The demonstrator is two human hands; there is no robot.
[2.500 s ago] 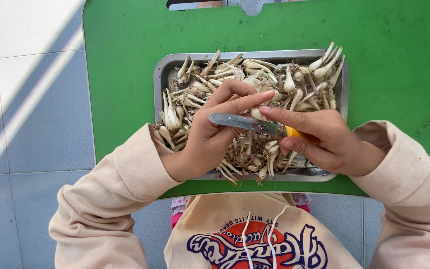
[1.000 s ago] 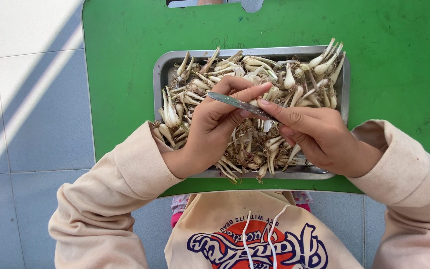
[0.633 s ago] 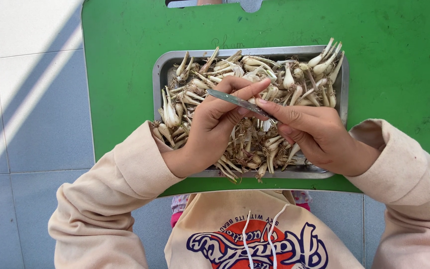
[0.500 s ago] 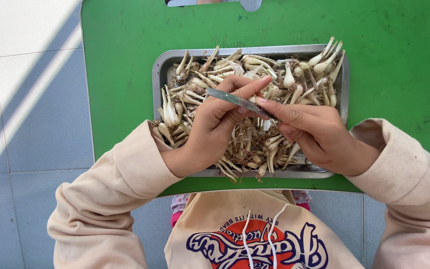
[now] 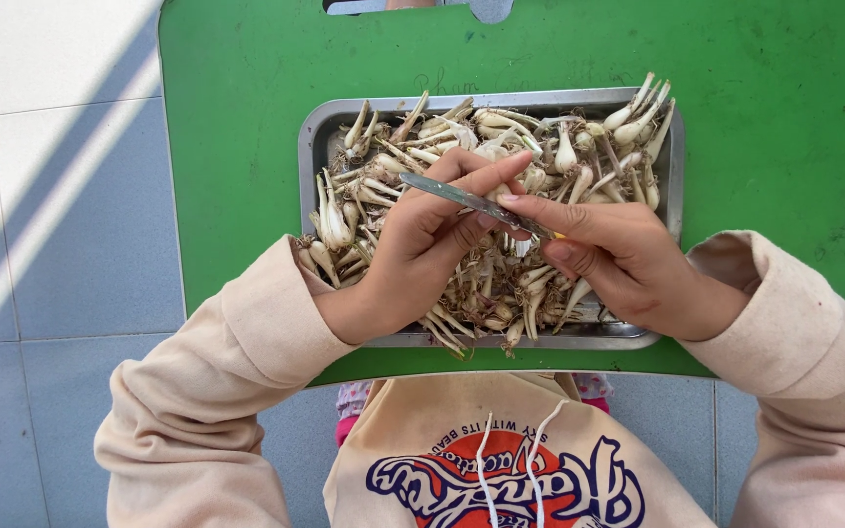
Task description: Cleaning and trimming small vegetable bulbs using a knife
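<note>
A metal tray [image 5: 310, 137] on a green table [image 5: 755, 147] holds a heap of small pale bulbs with roots and stalks [image 5: 589, 147]. My right hand [image 5: 628, 259] grips a small knife [image 5: 452, 196] with a yellow handle, the blade pointing left across my left fingers. My left hand [image 5: 422, 240] pinches one small bulb [image 5: 494, 191] between thumb and fingers, right under the blade. Both hands hover over the middle of the tray.
The green table stands on a floor of pale blue and white tiles [image 5: 61, 244] with a sunlit diagonal stripe at the left. My beige sweatshirt sleeves [image 5: 237, 362] rest at the table's near edge.
The knife has swung from lower right up and leftwards, its blade now lying across my left fingers. Both hands have stayed over the tray's middle.
</note>
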